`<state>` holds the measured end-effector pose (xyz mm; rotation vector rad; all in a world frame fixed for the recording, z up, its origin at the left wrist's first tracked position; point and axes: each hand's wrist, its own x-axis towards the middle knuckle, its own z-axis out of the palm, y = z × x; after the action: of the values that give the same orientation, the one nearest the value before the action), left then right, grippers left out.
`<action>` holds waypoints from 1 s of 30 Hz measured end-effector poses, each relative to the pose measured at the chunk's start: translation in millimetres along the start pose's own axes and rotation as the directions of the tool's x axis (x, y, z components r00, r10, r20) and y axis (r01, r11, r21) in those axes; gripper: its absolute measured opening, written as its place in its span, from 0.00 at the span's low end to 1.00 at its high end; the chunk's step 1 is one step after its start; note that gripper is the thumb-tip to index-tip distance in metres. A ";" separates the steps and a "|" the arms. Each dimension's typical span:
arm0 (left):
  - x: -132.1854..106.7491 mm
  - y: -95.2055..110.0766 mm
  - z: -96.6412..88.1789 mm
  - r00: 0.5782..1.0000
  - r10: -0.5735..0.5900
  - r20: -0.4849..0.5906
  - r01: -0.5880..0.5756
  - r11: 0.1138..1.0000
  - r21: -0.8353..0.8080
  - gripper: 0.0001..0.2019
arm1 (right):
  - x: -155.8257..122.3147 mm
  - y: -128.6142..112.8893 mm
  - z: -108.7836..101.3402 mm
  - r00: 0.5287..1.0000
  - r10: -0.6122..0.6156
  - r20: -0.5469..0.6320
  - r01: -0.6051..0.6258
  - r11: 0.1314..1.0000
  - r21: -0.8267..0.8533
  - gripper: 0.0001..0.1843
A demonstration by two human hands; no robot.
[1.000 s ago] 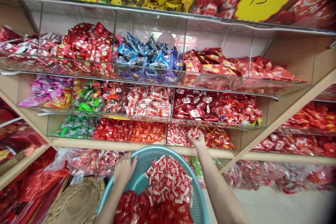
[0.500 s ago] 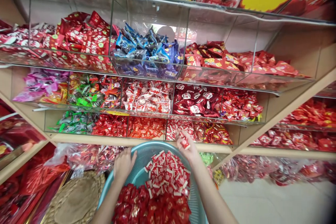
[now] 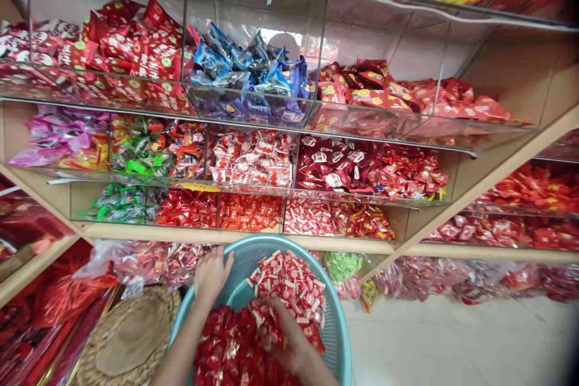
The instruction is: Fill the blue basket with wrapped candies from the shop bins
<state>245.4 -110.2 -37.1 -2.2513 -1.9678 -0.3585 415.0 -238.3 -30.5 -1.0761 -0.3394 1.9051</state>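
A: Hands?

B: Left hand (image 3: 211,275) at the upper left of the basin (image 3: 338,313), on the rim. Fingers (image 3: 225,263) open and spread, nothing held.

A: Right?

B: Right hand (image 3: 283,335) down in the lower middle of the basin, pressed into the sweets. Its fingers (image 3: 272,327) are curled among the wrappers. Can't tell if they grip any.

A: Sweets?

B: All in the teal basin. Red-and-white sweets (image 3: 289,286) heaped toward the back, dark red sweets (image 3: 228,347) at the front left, the two piles touching under the right hand.

A: Around them?

B: Shelf bins (image 3: 251,214) fill the frame above the basin, clear-walled, packed with wrapped candy; blue packets (image 3: 248,72) sit in the top row, center. Bagged candy (image 3: 149,262) lies just behind the basin at left, a woven mat (image 3: 129,338) beside it at lower left. Green bag (image 3: 342,265) just past the basin's right rim, tile floor (image 3: 452,338) at lower right.
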 end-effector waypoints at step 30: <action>0.4 1.3 -0.3 0.999 0.020 -0.031 -0.020 1.000 0.016 0.23 | -18.0 -79.4 -56.0 0.704 -0.710 -0.016 0.342 0.358 -0.869 0.14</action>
<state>246.7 -110.1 -36.6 -2.2406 -1.9245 -0.3727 508.6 -218.2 -5.8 -1.6471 -1.2887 0.7911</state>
